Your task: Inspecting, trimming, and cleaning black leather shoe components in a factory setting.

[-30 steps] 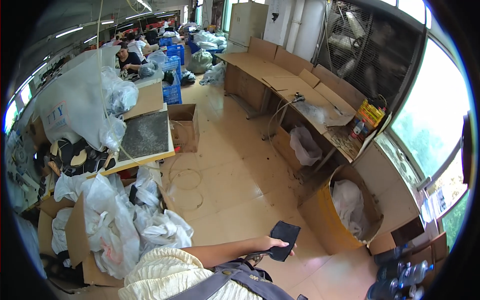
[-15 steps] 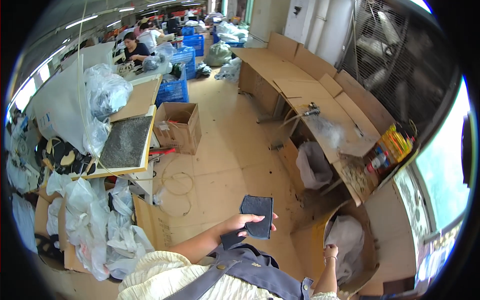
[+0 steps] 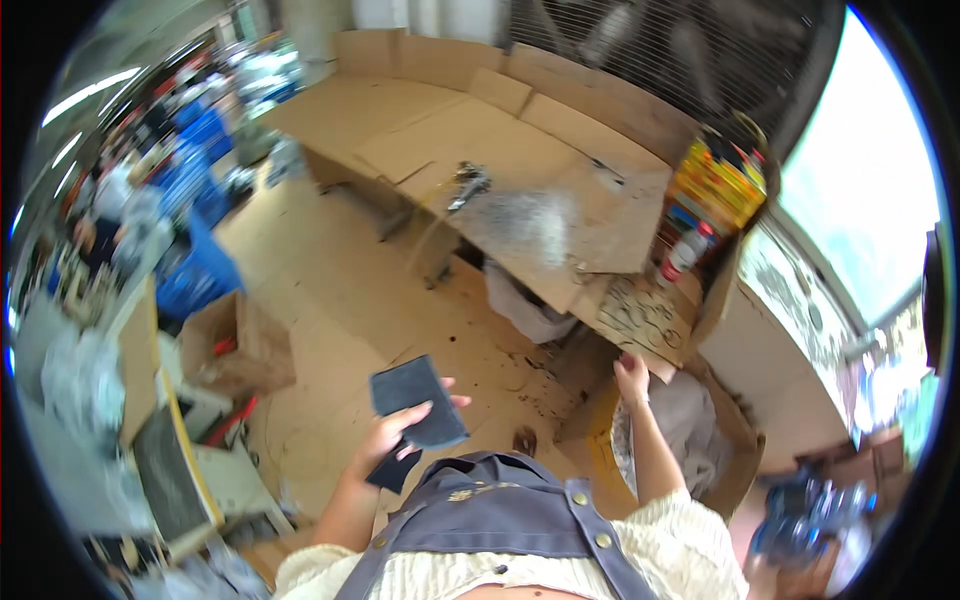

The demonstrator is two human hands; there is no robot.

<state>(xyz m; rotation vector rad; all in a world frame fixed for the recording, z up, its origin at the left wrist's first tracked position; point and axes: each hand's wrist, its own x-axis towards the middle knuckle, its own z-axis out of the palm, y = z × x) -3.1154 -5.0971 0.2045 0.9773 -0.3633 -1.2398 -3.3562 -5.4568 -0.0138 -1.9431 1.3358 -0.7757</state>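
A flat, dark grey panel with a cut corner rests in my left hand. That hand is closed on it, thumb on top and fingertips showing past its right edge. A smaller black piece sticks out below the same hand. My right hand is closed, fingers curled, just off the near edge of the cardboard-covered table. Whatever it may hold is hidden. Beneath my right forearm stands a cardboard box lined with a pale plastic bag.
A spray gun lies on the table beside a whitish sprayed patch. At its right end are a yellow box and a bottle with a red cap. An open carton and a workbench are on the left.
My view has swung right toward the table. My right hand has risen from beside the lined box to the table's edge. The dark panel stays in my left hand, now tilted differently.
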